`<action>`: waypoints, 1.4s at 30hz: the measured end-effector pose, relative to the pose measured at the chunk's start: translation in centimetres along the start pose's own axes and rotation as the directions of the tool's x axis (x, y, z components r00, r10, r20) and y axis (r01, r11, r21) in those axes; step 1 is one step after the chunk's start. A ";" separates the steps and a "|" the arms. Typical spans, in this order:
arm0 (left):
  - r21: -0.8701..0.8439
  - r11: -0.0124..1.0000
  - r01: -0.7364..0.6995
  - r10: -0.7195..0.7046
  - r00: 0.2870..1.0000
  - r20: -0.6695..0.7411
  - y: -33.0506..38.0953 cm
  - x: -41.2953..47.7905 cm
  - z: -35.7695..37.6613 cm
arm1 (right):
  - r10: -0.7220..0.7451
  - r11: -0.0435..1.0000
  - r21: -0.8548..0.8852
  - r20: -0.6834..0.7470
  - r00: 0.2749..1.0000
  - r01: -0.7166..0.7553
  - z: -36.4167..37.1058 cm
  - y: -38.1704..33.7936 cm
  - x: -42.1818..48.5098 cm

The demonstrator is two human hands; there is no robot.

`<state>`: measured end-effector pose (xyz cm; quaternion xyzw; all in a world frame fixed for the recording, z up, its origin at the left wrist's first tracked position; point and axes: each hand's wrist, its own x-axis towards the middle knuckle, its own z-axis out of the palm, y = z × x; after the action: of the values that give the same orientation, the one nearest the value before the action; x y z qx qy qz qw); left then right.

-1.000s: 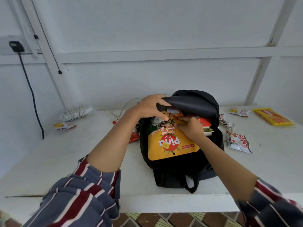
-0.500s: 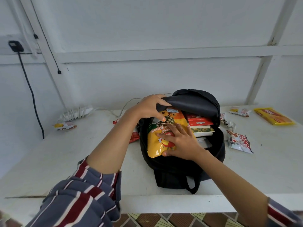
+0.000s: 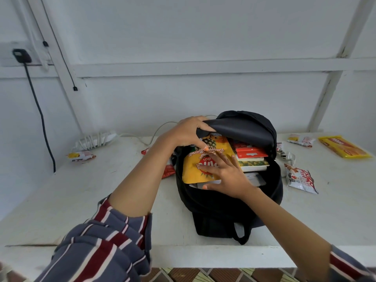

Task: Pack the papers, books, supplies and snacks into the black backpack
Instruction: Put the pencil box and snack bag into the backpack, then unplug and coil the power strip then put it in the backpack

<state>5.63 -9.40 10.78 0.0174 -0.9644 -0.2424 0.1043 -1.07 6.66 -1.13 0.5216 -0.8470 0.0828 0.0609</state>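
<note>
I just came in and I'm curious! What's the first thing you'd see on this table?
The black backpack sits open in the middle of the white table, with a bright yellow pineapple biscuit packet showing in its opening. The left hand holds the flap up while the right hand presses flat on the packet. More snack packets lie on the table to the right.

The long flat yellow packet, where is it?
In the head view, the long yellow packet lies far right on the white table, past the black backpack, beside a small white snack packet.
</note>
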 end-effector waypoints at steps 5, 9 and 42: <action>-0.012 1.000 0.002 -0.002 1.000 -0.002 -0.3 0.1 -0.1 | 0.050 0.998 -0.041 -0.031 0.998 -0.051 0.6 0.2 0.9; -0.002 1.000 -0.007 0.007 1.000 -0.003 -0.3 0.1 -0.2 | 0.097 0.992 -0.076 -0.007 0.995 -0.097 0.4 -0.1 2.2; 0.145 0.985 0.093 -0.111 0.986 0.126 1.4 -3.1 3.3 | -0.035 0.917 0.392 -0.099 0.994 0.072 -5.2 -2.4 -5.1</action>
<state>8.02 -6.38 8.04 0.0578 -0.9815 -0.1805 0.0257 3.41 11.10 3.20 0.5419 -0.7947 0.2735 -0.0050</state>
